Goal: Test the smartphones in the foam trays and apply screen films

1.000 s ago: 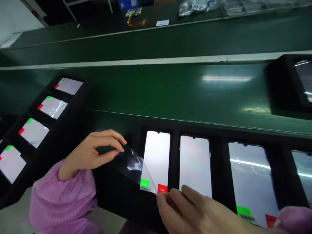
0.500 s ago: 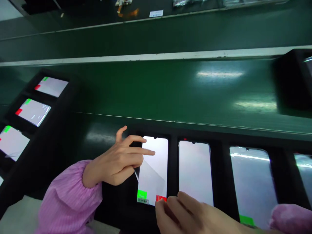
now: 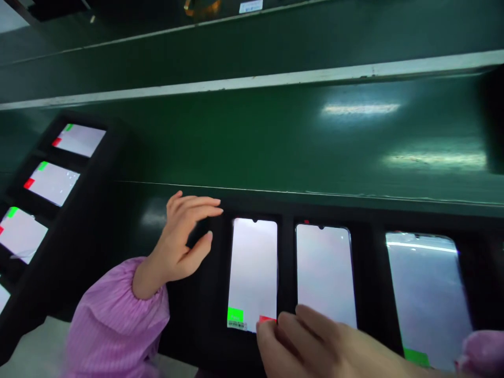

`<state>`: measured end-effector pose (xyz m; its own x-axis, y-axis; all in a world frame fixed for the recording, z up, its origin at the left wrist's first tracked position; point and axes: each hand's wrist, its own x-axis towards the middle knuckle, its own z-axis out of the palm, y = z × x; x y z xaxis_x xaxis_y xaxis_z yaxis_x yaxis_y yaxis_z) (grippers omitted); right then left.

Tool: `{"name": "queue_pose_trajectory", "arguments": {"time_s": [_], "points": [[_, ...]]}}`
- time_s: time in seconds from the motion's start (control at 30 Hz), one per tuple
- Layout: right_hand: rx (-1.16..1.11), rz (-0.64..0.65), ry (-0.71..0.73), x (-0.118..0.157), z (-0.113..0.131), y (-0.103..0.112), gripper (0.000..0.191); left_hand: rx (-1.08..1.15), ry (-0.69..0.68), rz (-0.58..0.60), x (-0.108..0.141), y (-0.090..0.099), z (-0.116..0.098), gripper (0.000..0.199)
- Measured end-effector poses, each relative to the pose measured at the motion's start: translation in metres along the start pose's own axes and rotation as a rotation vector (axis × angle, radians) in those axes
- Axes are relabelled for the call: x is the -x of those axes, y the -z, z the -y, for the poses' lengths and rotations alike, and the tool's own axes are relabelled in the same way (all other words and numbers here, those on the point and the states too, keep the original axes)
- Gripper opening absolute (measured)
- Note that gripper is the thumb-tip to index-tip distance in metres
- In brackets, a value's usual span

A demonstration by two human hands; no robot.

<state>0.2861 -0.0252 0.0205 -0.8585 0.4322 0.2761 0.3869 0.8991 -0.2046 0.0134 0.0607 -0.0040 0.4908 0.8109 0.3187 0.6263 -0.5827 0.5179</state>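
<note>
My left hand (image 3: 179, 239) hovers just left of a lit phone (image 3: 254, 268), its fingers spread and nothing visible in them. That phone has a white screen with a green block at its lower left, above a small barcode label (image 3: 237, 325), and a red block at its lower right. My right hand (image 3: 315, 344) is at the phone's lower right corner, fingers curled together; whatever they may pinch is hidden. It also covers the lower end of a second phone (image 3: 325, 268). Both phones lie in a black tray (image 3: 287, 236).
Another phone (image 3: 427, 294) lies to the right in the same tray. On the left, a second black tray (image 3: 104, 152) holds several lit phones. Beyond runs a green surface (image 3: 255, 142) with a pale strip (image 3: 236, 83). A white label (image 3: 251, 6) lies at the far top.
My left hand has drawn back leftward off the phone, and its fingers changed from pointing to spread. The clear film seen over the screen no longer shows. My right hand stays at the corner.
</note>
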Motion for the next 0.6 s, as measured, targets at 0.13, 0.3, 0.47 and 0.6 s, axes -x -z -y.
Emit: {"name": "queue_pose_trajectory", "arguments": {"time_s": [0.13, 0.3, 0.47, 0.6], "points": [[-0.225, -0.068, -0.231, -0.017, -0.053, 0.002, 0.022, 0.033, -0.019, -0.093, 0.007, 0.002, -0.005, 0.029], [-0.772, -0.241, -0.849, -0.027, -0.111, 0.018, 0.013, 0.056, -0.037, -0.020, 0.031, 0.011, -0.021, 0.028], [-0.780, -0.297, -1.013, -0.024, -0.108, 0.029, 0.014, -0.120, -0.106, 0.172, 0.055, 0.004, -0.041, 0.047], [-0.766, -0.271, -1.055, -0.020, -0.099, 0.028, 0.014, -0.158, -0.170, 0.208, 0.075, -0.008, -0.055, 0.052]]}}
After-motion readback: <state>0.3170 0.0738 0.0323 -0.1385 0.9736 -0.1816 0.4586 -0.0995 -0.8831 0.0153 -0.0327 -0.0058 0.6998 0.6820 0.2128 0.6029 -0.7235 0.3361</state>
